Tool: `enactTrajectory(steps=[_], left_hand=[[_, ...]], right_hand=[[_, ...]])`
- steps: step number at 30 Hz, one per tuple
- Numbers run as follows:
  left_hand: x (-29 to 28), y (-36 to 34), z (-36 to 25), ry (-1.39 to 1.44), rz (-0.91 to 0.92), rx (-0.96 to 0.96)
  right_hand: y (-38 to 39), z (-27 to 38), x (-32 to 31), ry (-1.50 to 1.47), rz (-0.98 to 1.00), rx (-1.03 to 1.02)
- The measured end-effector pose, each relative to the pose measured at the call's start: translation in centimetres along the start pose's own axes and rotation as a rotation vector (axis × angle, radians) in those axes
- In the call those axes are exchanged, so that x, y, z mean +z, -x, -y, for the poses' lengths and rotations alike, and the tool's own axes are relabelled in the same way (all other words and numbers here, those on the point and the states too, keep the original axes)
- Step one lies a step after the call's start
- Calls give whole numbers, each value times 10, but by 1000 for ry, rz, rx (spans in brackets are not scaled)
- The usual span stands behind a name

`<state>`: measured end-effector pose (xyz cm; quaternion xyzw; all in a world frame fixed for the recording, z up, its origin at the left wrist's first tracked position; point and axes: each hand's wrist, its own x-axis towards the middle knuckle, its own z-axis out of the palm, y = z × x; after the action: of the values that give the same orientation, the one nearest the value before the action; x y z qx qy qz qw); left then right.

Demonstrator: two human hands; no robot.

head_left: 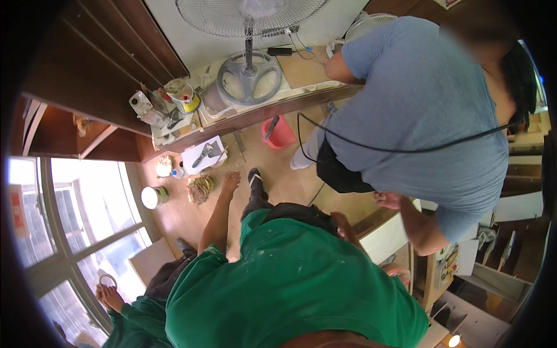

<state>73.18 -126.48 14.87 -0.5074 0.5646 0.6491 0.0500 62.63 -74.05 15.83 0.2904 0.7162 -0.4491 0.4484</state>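
In my green shirt [278, 284], I stand on a wooden floor. My left hand [231, 182] hangs low with its fingers curled and nothing visible in it. Closest to it is an open tin [199, 190] with crumpled brown material at its top. Past the tin, a dark-handled tool [204, 155] lies on a white board [217, 148]. At the right side of my waist is my right hand [343, 225], its fingers mostly hidden by my body. A pink bucket [279, 134] with a dark-handled tool inside stands ahead of my foot [254, 177].
A co-worker in a grey shirt [418, 104] stands close on my right. Another person's hand [110, 298] at far left holds a tape roll [108, 281]. Ahead, a ledge carries a standing fan [249, 69] and a paint bucket [187, 101]. A white tub [153, 198] stands by the window.
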Motion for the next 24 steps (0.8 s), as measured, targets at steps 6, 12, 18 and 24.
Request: enactTrajectory(steps=[6,12,18,24], left_hand=[[-93,-11,23,110,-92,-104],[-114,-1,57,329,-160,-171],[-92,-1,84,279,-29,-243],[-86,11,77,143,-10,-396]], right_hand=[[46,136,85,511,596,-371],[66,235,182,682,844,-508],[23,320,206,373,641,-752],[-38,382,155,77,480,-462]])
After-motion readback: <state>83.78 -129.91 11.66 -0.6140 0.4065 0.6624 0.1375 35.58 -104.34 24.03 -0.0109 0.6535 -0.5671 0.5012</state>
